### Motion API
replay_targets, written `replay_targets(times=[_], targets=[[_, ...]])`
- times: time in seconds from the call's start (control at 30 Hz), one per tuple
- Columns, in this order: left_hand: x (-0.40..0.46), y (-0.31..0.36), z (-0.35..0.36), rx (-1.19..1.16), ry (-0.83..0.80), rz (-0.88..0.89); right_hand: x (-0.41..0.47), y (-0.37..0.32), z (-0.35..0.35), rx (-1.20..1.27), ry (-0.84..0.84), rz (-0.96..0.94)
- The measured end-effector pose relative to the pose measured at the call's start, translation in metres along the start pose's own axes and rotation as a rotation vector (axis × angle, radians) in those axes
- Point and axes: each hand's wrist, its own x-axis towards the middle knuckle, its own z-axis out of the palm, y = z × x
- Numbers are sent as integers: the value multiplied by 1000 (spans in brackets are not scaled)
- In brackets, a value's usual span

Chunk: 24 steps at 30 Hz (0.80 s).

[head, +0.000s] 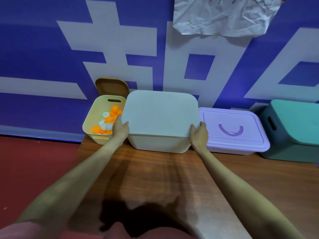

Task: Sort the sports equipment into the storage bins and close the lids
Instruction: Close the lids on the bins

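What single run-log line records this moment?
hands: both gripping white lid | white bin: covered | ball bin: open

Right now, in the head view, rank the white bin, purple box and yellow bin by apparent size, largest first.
1. white bin, both hands on its lid
2. purple box; lower, similar footprint
3. yellow bin, partly hidden by the left hand

All sit equally near the camera.

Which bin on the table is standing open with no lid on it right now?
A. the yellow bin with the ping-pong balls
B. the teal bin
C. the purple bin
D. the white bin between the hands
A: the yellow bin shows orange and white ping-pong balls inside, and its brown lid leans on the wall behind it, while the white bin, purple bin and teal bin all carry lids.
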Motion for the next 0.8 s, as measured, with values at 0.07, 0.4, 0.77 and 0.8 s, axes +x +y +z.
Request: replay_targets(times=[0.07, 0.4, 0.77, 0.8], targets=[[-1, -2, 0, 13, -3, 24, -1, 2, -2, 18, 9, -2], [-1, 1, -4, -43, -17, 4, -7, 2, -3, 12, 100, -109], [7, 15, -2, -134, -24, 43, -4, 1, 1, 64, 151, -5], [6, 14, -2, -133, -26, 42, -4, 1, 1, 54, 153, -11]])
